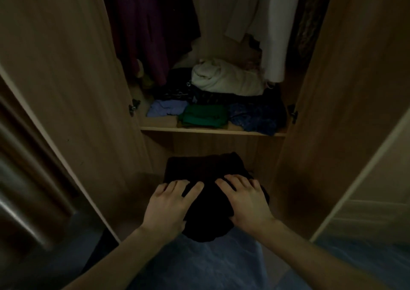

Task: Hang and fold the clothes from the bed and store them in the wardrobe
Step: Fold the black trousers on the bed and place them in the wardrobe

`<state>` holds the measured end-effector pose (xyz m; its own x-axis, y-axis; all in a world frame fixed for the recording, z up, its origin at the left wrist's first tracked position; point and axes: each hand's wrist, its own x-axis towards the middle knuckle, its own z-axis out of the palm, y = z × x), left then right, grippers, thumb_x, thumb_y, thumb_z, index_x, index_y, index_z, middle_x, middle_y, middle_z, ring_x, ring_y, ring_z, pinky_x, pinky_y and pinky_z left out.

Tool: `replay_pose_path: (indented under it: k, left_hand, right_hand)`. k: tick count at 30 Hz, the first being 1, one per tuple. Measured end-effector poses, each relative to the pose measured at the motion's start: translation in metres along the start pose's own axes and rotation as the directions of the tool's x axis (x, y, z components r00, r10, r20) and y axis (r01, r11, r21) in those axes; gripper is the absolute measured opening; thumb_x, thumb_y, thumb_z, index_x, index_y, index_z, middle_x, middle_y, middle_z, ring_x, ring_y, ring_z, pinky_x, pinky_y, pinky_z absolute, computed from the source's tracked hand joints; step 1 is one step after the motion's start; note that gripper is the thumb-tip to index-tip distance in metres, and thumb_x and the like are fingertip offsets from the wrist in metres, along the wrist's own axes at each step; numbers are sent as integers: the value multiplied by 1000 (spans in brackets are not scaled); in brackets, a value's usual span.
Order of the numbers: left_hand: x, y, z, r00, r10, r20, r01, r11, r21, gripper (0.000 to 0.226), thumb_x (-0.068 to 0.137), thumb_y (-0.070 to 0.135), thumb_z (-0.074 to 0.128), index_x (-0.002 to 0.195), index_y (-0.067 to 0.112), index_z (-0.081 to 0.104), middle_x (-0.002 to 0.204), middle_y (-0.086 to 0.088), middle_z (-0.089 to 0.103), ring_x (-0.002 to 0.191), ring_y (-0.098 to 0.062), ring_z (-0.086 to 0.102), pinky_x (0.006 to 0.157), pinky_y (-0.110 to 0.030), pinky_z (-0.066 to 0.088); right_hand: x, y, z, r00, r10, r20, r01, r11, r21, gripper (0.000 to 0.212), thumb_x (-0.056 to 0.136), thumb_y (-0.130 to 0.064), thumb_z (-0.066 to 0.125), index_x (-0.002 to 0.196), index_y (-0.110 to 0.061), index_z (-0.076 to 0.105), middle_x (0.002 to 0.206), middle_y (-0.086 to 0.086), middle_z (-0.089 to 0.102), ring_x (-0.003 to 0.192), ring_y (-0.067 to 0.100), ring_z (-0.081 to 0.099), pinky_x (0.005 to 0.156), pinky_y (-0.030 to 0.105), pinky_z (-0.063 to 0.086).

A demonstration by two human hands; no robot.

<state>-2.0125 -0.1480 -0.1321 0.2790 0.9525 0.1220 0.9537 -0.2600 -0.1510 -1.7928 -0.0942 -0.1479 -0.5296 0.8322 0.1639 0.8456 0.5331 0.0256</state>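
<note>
Black folded garment [205, 174] gripped, seemingly, between left hand [168, 207], right hand [246, 201].

Both hands, left hand [166, 207] and right hand [246, 198], hold folded black garment [206, 172] before open wardrobe [213, 131].

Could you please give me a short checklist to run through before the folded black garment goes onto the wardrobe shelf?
1. Both wooden wardrobe doors open: ok.
2. Folded black garment held on both sides, left hand and right hand: ok.
3. Garment still neatly folded: cannot tell, too dark.
4. Free spot on the light wooden shelf: not ok; folded green cloth, lilac cloth and dark blue cloth fill the front.
5. Stacking on the white bundle: cannot tell if stable.
</note>
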Motion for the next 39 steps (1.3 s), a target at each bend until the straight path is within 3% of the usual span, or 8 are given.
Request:
replay_pose_path:
  k: [9,17,20,24,28,36,39]
  left_hand:
    - [46,-55,37,994,-87,60,88,996,-9,106,42,43,91,138,29,48,117,-1,63,99,-22,66,80,-38,55]
    - [107,-126,118,990,-24,138,41,991,-126,112,31,42,92,133,29,49,111,-2,64,92,-23,68,71,-37,55]
    - [137,-152,149,986,11,166,19,985,-174,116,26,43,92,133,29,49,110,-3,65,89,-23,69,70,-38,56]
    - [172,-177,182,982,35,185,7,975,-223,118,27,44,93,135,31,47,111,-2,63,89,-22,69,73,-37,57]
    - [200,-191,221,973,63,223,-2,965,-262,121,24,48,92,135,34,47,112,-1,64,88,-22,69,70,-38,59]
    - [285,-213,423,993,29,113,-5,977,-212,121,15,47,91,130,34,55,111,1,67,89,-20,70,66,-36,58]
    - [309,-221,511,999,4,41,3,986,-167,118,12,43,91,126,30,65,111,-2,70,91,-23,72,68,-38,60]
  right_hand:
    - [93,6,45,994,-98,46,97,995,26,92,71,-43,75,149,-33,26,151,1,38,137,26,39,104,45,34]
    - [173,-7,106,982,-18,187,17,1000,10,93,73,-42,73,150,-33,23,153,2,35,136,26,38,104,42,32]
    - [206,-10,122,969,40,244,-44,999,8,87,73,-46,71,149,-31,32,149,3,43,131,27,45,100,43,37]
    - [243,-7,138,957,93,274,-97,995,2,80,57,-45,80,132,-26,58,123,6,65,103,30,66,80,43,51]
    - [273,4,170,932,121,341,-121,992,-21,90,40,-47,84,126,-29,62,115,3,68,96,28,67,73,42,54]
    - [361,46,373,963,66,263,-48,996,-73,92,46,-51,85,131,-31,57,116,6,66,99,30,65,78,47,53]
    - [391,59,463,976,34,215,-22,998,-56,79,79,-40,65,149,-30,28,141,12,47,126,35,46,101,51,35]
